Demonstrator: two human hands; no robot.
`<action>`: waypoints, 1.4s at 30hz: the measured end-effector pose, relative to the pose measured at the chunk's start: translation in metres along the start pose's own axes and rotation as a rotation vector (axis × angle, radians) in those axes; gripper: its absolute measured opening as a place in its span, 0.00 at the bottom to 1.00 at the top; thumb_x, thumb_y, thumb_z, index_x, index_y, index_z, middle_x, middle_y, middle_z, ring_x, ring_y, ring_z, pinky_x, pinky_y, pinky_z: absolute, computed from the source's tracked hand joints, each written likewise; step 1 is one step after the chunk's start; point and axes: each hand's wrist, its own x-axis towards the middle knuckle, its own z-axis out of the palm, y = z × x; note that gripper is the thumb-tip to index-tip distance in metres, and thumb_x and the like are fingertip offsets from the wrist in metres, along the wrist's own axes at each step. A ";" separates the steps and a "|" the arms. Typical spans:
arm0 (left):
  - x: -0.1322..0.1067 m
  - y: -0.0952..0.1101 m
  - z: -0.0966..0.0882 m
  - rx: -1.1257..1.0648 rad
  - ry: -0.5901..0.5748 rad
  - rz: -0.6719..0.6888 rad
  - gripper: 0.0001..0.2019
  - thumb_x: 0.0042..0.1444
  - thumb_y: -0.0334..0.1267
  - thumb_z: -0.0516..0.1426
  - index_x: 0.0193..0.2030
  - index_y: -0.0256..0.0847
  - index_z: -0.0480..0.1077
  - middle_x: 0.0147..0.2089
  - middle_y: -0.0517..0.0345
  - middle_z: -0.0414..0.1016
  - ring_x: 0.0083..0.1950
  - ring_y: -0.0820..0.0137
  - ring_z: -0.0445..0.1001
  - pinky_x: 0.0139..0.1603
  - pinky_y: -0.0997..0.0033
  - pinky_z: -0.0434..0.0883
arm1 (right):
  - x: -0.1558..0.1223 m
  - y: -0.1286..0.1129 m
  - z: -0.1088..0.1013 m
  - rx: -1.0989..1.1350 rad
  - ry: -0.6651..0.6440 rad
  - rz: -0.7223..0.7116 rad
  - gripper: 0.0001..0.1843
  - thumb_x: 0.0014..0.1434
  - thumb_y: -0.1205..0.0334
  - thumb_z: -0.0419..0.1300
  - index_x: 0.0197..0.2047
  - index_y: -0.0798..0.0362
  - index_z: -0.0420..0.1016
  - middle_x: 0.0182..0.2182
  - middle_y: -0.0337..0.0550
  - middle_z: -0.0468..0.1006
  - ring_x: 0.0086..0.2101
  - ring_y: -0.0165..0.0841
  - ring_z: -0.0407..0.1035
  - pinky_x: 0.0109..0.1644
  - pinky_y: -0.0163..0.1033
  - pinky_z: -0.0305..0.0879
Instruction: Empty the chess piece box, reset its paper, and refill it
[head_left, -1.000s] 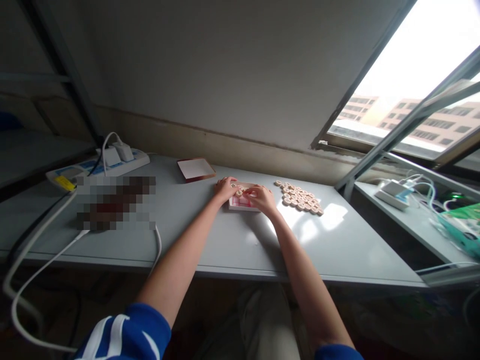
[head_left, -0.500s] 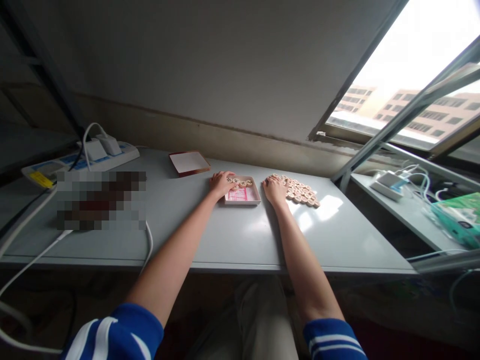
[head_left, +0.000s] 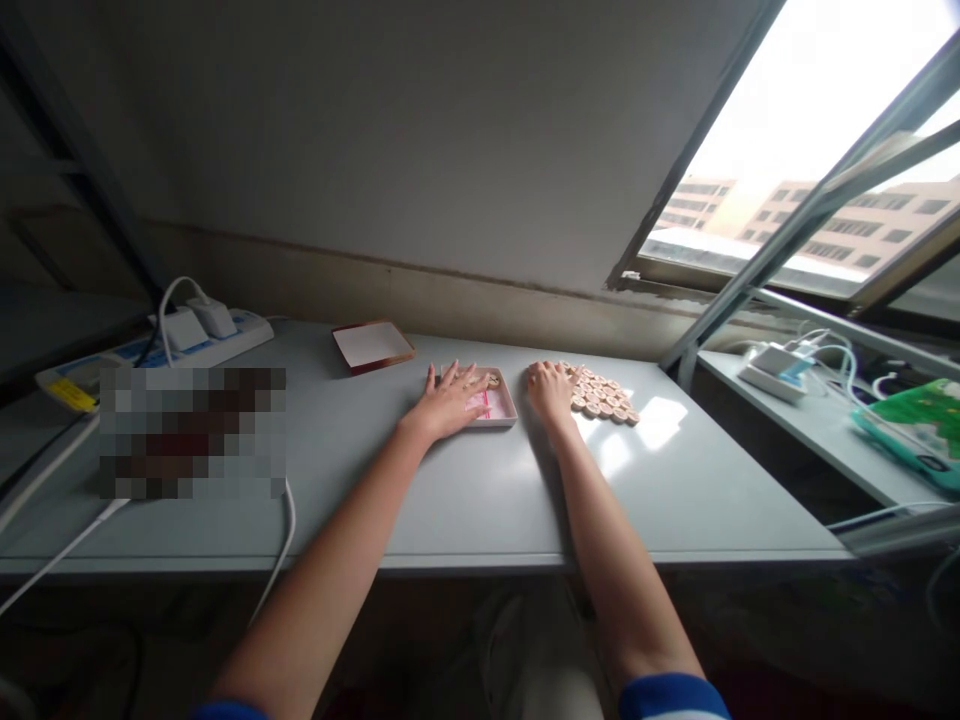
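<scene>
My left hand [head_left: 444, 405] lies spread over the left part of a shallow white box [head_left: 495, 422], fingers apart. Under and beyond those fingers, round wooden Chinese chess pieces [head_left: 493, 380] sit along the box's far side, partly covered. A pink-printed sheet [head_left: 480, 402] shows on the box floor. To the right, my right hand [head_left: 551, 388] has its fingers bent down and closed on Chinese chess pieces at the left edge of a flat, closely packed group of pieces [head_left: 604, 397]. What its fingertips grip is mostly hidden beneath the hand.
A red-edged box lid [head_left: 373, 347] lies open side up at the back. On the left are a power strip [head_left: 251, 332] with chargers, white cables and a blurred-out object [head_left: 195, 430]. A metal post [head_left: 724, 275] rises at the desk's right, beside a lower shelf [head_left: 817, 425].
My left hand has gone from curled at the box's left wall to spread over the box, covering more pieces. My right hand stays at the group's left edge. The view has tilted slightly.
</scene>
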 end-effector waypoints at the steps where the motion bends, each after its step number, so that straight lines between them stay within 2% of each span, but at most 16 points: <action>1: -0.001 -0.001 0.001 0.000 -0.020 -0.013 0.26 0.56 0.54 0.43 0.61 0.57 0.48 0.66 0.62 0.41 0.66 0.56 0.34 0.60 0.42 0.31 | 0.000 -0.001 -0.002 -0.003 0.014 -0.012 0.16 0.57 0.67 0.44 0.43 0.53 0.69 0.41 0.50 0.71 0.45 0.43 0.58 0.57 0.58 0.29; 4: -0.003 -0.003 0.003 0.020 -0.003 0.019 0.24 0.56 0.55 0.41 0.60 0.60 0.50 0.66 0.64 0.41 0.66 0.57 0.33 0.60 0.43 0.30 | 0.000 -0.002 -0.002 -0.013 0.035 -0.027 0.17 0.56 0.67 0.46 0.47 0.54 0.67 0.46 0.52 0.68 0.48 0.45 0.55 0.57 0.58 0.31; 6: -0.002 -0.004 0.003 0.038 0.006 0.012 0.23 0.56 0.55 0.40 0.59 0.59 0.53 0.66 0.63 0.43 0.66 0.58 0.35 0.60 0.44 0.30 | 0.000 -0.001 -0.001 -0.003 0.011 -0.026 0.16 0.56 0.67 0.46 0.46 0.53 0.68 0.48 0.51 0.67 0.48 0.45 0.56 0.56 0.59 0.30; 9: -0.001 -0.004 0.006 0.075 0.015 -0.022 0.24 0.57 0.52 0.40 0.59 0.53 0.54 0.65 0.58 0.46 0.66 0.57 0.37 0.61 0.43 0.32 | -0.001 0.002 -0.002 0.028 -0.006 -0.049 0.16 0.57 0.67 0.44 0.37 0.50 0.72 0.41 0.47 0.73 0.43 0.43 0.60 0.55 0.60 0.30; 11: 0.000 -0.004 0.009 0.097 0.027 -0.022 0.23 0.58 0.49 0.40 0.60 0.51 0.53 0.65 0.56 0.46 0.66 0.57 0.37 0.61 0.43 0.33 | -0.001 0.003 -0.005 0.039 0.022 -0.055 0.15 0.57 0.66 0.45 0.32 0.50 0.73 0.36 0.46 0.74 0.41 0.42 0.61 0.55 0.57 0.34; 14: 0.001 -0.006 0.012 0.095 0.029 -0.020 0.23 0.58 0.48 0.41 0.61 0.50 0.51 0.66 0.55 0.43 0.66 0.57 0.36 0.61 0.43 0.34 | -0.001 0.002 -0.010 0.053 0.034 -0.027 0.13 0.56 0.63 0.48 0.30 0.51 0.73 0.33 0.47 0.75 0.40 0.41 0.61 0.52 0.52 0.41; 18: 0.001 -0.005 0.011 0.066 0.014 -0.034 0.24 0.58 0.49 0.42 0.61 0.50 0.51 0.67 0.54 0.40 0.66 0.58 0.34 0.61 0.44 0.34 | 0.001 0.000 -0.015 0.122 0.018 0.005 0.10 0.55 0.60 0.51 0.32 0.50 0.74 0.32 0.45 0.76 0.38 0.40 0.63 0.49 0.50 0.45; 21: 0.001 -0.004 0.010 0.052 0.019 -0.039 0.25 0.57 0.50 0.42 0.60 0.49 0.52 0.67 0.54 0.36 0.67 0.59 0.33 0.61 0.45 0.34 | 0.003 0.000 -0.023 0.281 0.053 0.028 0.12 0.55 0.55 0.53 0.38 0.49 0.73 0.33 0.43 0.76 0.38 0.39 0.65 0.49 0.49 0.48; 23: 0.001 -0.003 0.009 0.050 0.042 -0.033 0.26 0.57 0.53 0.41 0.60 0.48 0.52 0.67 0.54 0.35 0.67 0.59 0.32 0.62 0.46 0.34 | 0.003 -0.002 -0.031 0.473 0.004 -0.037 0.14 0.55 0.52 0.53 0.42 0.49 0.72 0.36 0.43 0.76 0.37 0.37 0.67 0.46 0.44 0.54; 25: 0.002 -0.002 0.009 0.046 0.066 -0.024 0.27 0.57 0.54 0.40 0.61 0.48 0.50 0.67 0.53 0.35 0.67 0.60 0.33 0.62 0.46 0.34 | 0.000 -0.008 -0.037 0.654 -0.108 -0.188 0.15 0.54 0.53 0.55 0.43 0.49 0.71 0.37 0.42 0.75 0.36 0.34 0.68 0.42 0.39 0.58; 27: 0.002 -0.002 0.008 0.033 0.079 -0.033 0.27 0.58 0.53 0.38 0.62 0.47 0.48 0.67 0.52 0.36 0.67 0.60 0.34 0.62 0.47 0.35 | -0.003 -0.016 -0.039 0.731 -0.198 -0.329 0.14 0.53 0.55 0.57 0.42 0.49 0.71 0.37 0.41 0.75 0.36 0.33 0.68 0.40 0.36 0.59; 29: 0.004 -0.003 0.007 0.020 0.097 -0.071 0.26 0.59 0.51 0.38 0.62 0.46 0.48 0.67 0.52 0.39 0.66 0.61 0.38 0.63 0.49 0.37 | -0.007 -0.026 -0.037 0.710 -0.219 -0.387 0.12 0.52 0.58 0.58 0.41 0.49 0.72 0.37 0.41 0.74 0.35 0.32 0.67 0.40 0.35 0.59; 32: 0.007 -0.009 0.008 0.010 0.174 -0.169 0.24 0.59 0.48 0.40 0.60 0.44 0.52 0.66 0.51 0.44 0.65 0.60 0.44 0.63 0.50 0.40 | -0.012 -0.038 -0.029 0.651 -0.186 -0.403 0.11 0.54 0.61 0.57 0.42 0.51 0.70 0.37 0.42 0.73 0.33 0.30 0.67 0.39 0.34 0.58; 36: 0.015 -0.022 0.013 -0.043 0.230 -0.272 0.23 0.57 0.41 0.43 0.59 0.39 0.54 0.64 0.47 0.48 0.63 0.59 0.49 0.62 0.53 0.48 | -0.013 -0.041 -0.027 0.549 -0.117 -0.375 0.12 0.54 0.59 0.57 0.42 0.52 0.68 0.37 0.42 0.72 0.35 0.31 0.65 0.38 0.34 0.56; 39: 0.022 -0.031 0.020 -0.121 0.214 -0.274 0.23 0.56 0.39 0.44 0.58 0.34 0.56 0.63 0.45 0.52 0.63 0.62 0.51 0.62 0.60 0.51 | -0.014 -0.037 -0.031 0.349 -0.078 -0.352 0.09 0.53 0.56 0.58 0.35 0.50 0.71 0.35 0.42 0.71 0.38 0.34 0.62 0.42 0.39 0.51; 42: 0.028 -0.036 0.026 -0.190 0.249 -0.257 0.22 0.56 0.36 0.45 0.57 0.33 0.58 0.61 0.46 0.55 0.62 0.65 0.53 0.61 0.65 0.53 | -0.014 -0.035 -0.034 0.238 -0.104 -0.369 0.07 0.54 0.56 0.57 0.31 0.48 0.74 0.35 0.41 0.71 0.39 0.35 0.60 0.43 0.41 0.48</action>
